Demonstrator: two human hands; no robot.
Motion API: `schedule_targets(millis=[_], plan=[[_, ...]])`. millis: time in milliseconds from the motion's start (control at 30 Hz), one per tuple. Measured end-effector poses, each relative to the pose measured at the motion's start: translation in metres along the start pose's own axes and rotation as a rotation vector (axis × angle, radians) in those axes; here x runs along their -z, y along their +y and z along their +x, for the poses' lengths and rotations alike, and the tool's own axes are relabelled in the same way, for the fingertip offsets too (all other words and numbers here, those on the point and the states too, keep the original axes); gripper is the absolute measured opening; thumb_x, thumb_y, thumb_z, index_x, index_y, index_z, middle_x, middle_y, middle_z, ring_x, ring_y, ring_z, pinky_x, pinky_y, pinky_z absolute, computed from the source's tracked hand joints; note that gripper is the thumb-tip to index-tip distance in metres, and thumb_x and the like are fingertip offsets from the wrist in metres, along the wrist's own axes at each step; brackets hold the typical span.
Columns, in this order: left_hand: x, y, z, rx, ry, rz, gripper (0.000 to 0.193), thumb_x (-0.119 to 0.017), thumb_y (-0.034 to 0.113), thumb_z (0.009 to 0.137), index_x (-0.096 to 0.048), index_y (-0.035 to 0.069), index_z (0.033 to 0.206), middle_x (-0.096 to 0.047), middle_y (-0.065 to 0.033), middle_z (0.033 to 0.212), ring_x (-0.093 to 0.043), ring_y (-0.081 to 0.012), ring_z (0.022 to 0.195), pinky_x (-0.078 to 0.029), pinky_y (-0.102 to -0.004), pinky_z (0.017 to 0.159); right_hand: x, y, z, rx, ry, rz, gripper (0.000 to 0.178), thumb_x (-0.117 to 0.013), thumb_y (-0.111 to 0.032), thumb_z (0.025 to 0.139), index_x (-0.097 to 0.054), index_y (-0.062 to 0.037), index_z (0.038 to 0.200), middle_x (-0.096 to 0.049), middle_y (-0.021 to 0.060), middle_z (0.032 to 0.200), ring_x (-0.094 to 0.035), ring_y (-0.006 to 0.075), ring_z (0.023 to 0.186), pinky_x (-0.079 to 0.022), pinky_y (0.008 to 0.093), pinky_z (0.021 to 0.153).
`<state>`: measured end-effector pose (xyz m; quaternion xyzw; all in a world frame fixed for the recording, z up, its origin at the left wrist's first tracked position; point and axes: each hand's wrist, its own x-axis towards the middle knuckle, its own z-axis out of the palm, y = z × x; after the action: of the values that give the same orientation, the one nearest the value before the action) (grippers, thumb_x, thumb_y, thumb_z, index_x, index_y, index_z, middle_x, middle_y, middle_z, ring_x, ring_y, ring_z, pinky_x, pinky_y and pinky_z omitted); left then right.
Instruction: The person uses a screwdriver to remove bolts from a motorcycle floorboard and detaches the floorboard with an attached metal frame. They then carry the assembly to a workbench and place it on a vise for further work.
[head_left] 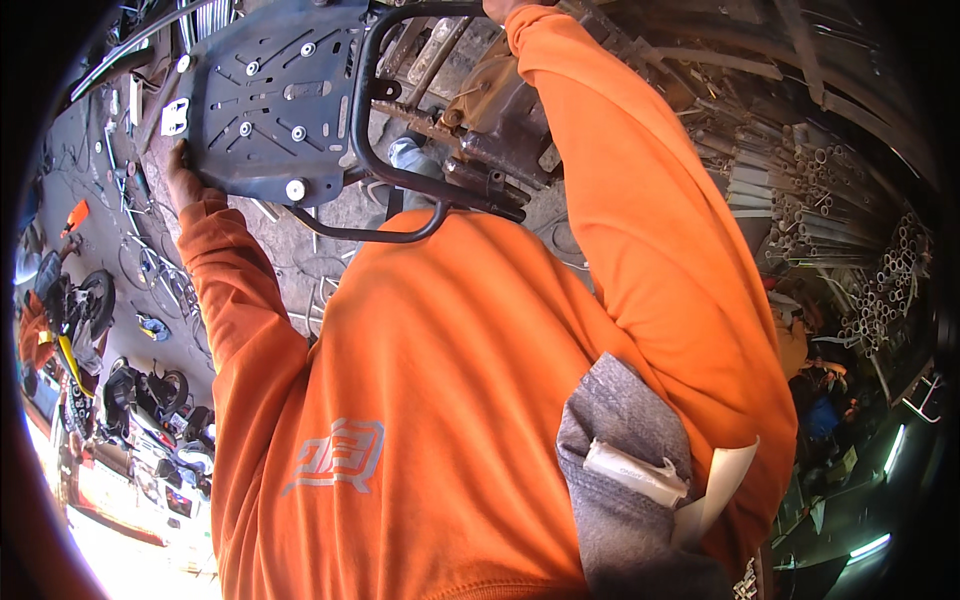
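Note:
A black motorcycle luggage rack (270,92) is held up in front of me, at the upper left. Its flat metal plate has slots and several round washers with bolts, and a bent black tube (362,125) loops out from its right side. My left hand (183,178) is closed on the plate's lower left edge, thumb up along the side, the other fingers mostly hidden beneath. At the top edge of the picture, my right hand (505,9) is closed at the far end of the tube, its fingers partly cut off. A small white metal tab (175,117) sits on the plate's left edge.
Bundles of metal tubes (800,190) are stacked to the right. Rusty metal parts (495,110) lie beyond the rack. Motorcycles (150,400) stand at the lower left, with cables and rods (160,270) scattered over the floor. A grey cloth (620,450) hangs over my right side.

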<state>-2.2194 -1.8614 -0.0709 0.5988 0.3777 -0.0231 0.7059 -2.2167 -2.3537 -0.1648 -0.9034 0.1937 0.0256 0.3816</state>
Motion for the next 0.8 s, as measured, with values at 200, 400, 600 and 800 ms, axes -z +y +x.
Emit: schedule_targets(millis=[200,400,600,800], plan=[[-0.009,0.003,-0.015,0.0,0.076,-0.006,0.027,-0.06,0.025,0.087,-0.064,0.003,0.102,-0.068,-0.011,0.098,-0.065,-0.026,0.089,-0.052,-0.0384,0.087,0.009,-0.011,-0.004,0.017,0.015,-0.006,0.046,-0.058,-0.05,0.086,-0.071,-0.0063,0.086,-0.066,0.0224,0.082,-0.065,0.0414,0.08,-0.049,0.0476,0.069],[-0.003,0.001,-0.019,0.066,-0.036,-0.148,0.025,-0.059,0.024,0.086,-0.065,0.003,0.099,-0.068,-0.009,0.096,-0.063,-0.0243,0.088,-0.05,-0.0376,0.087,0.021,-0.02,-0.007,0.084,0.041,0.092,0.039,-0.057,-0.043,0.089,-0.071,-0.0076,0.096,-0.067,0.0214,0.088,-0.066,0.0387,0.088,-0.05,0.0437,0.073],[0.033,-0.004,-0.013,0.195,-0.175,-0.177,0.017,-0.059,0.021,0.084,-0.063,0.005,0.087,-0.066,-0.0062,0.086,-0.061,-0.0223,0.081,-0.049,-0.0352,0.083,0.06,-0.013,-0.028,0.065,-0.086,0.218,0.052,-0.058,-0.045,0.09,-0.06,-0.0056,0.123,-0.066,0.0212,0.107,-0.064,0.0341,0.103,-0.049,0.0397,0.087],[0.06,0.002,0.019,0.437,-0.229,-0.047,0.011,-0.059,0.019,0.08,-0.061,0.008,0.079,-0.064,-0.0044,0.085,-0.059,-0.0211,0.083,-0.047,-0.0364,0.084,0.065,0.027,-0.112,-0.004,0.6,0.537,0.019,-0.059,-0.013,0.091,-0.064,-0.0039,0.106,-0.067,0.0072,0.095,-0.063,0.0181,0.091,-0.049,0.03,0.084]])
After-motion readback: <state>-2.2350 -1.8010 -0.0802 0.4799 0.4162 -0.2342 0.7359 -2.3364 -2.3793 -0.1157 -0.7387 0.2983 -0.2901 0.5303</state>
